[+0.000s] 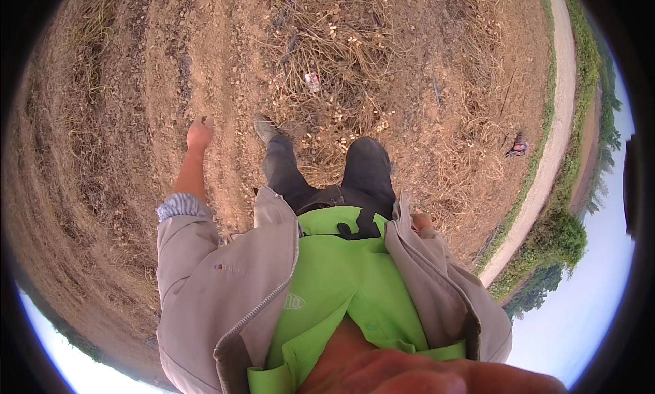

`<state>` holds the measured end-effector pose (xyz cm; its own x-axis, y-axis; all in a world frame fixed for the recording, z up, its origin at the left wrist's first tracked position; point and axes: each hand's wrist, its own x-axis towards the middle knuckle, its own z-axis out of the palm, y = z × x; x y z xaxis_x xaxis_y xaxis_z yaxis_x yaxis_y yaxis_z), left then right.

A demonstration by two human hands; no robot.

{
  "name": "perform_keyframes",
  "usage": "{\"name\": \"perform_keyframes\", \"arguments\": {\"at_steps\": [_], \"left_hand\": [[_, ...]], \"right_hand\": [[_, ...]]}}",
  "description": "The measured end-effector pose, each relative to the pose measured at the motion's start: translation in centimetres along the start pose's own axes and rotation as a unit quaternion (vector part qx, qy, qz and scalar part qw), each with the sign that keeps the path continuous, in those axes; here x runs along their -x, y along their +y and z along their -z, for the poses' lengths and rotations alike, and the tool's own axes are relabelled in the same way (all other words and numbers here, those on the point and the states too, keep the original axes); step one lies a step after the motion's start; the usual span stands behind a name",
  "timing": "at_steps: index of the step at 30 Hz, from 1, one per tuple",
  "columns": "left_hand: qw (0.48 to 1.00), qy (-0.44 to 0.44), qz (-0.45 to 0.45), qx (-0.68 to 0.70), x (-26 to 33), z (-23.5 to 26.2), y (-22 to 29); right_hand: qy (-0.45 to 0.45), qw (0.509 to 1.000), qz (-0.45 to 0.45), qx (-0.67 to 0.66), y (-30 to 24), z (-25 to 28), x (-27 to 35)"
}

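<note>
Nearest the camera, at six o'clock, a blurred patch of bare skin (423, 380) is seen, and above it a green shirt (327, 278) is framed by an open beige jacket (218, 257). At twelve o'clock, dry tangled plants (365, 70) with pale pods (353, 40) are spread over the soil (225, 60), touched by neither hand; a small white-and-pink packet (312, 81) is lodged among them. At ten o'clock, the left hand (199, 135) is held out over brown soil, its fingers curled in; whether anything is pinched cannot be told. Near four o'clock, the right hand (421, 221) is partly covered by the jacket, so the state of its fingers cannot be told. Dark trousers (283, 169) and a grey shoe (265, 128) are seen between them. Farther out, between two and three o'clock, a dark-and-red object (518, 147) is set near a pale track (561, 87), which is bordered by greenery (556, 237).
</note>
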<state>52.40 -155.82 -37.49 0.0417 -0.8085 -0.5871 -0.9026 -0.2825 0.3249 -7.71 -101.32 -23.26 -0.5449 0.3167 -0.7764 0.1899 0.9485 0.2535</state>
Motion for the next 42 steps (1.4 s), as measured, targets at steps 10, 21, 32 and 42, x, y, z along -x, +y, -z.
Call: {"name": "perform_keyframes", "arguments": {"at_steps": [10,21,32,42], "left_hand": [[0.993,-0.069,0.012,-0.095,-5.0,4.8,5.1],[0.972,-0.219,0.022,-0.081,-12.8,-11.4,5.5],[0.951,-0.163,0.249,0.081,-27.5,-37.6,16.4],[0.928,-0.229,0.157,0.247,-17.3,-22.4,15.6]], "right_hand": [[0.073,0.926,0.358,-0.089,-19.4,-10.6,10.6],[0.007,0.975,0.16,-0.153,-13.5,-23.1,2.7],[-0.035,0.986,0.123,0.108,10.0,-39.4,8.7],[-0.037,0.986,0.035,-0.156,-4.4,-36.5,11.3]]}}
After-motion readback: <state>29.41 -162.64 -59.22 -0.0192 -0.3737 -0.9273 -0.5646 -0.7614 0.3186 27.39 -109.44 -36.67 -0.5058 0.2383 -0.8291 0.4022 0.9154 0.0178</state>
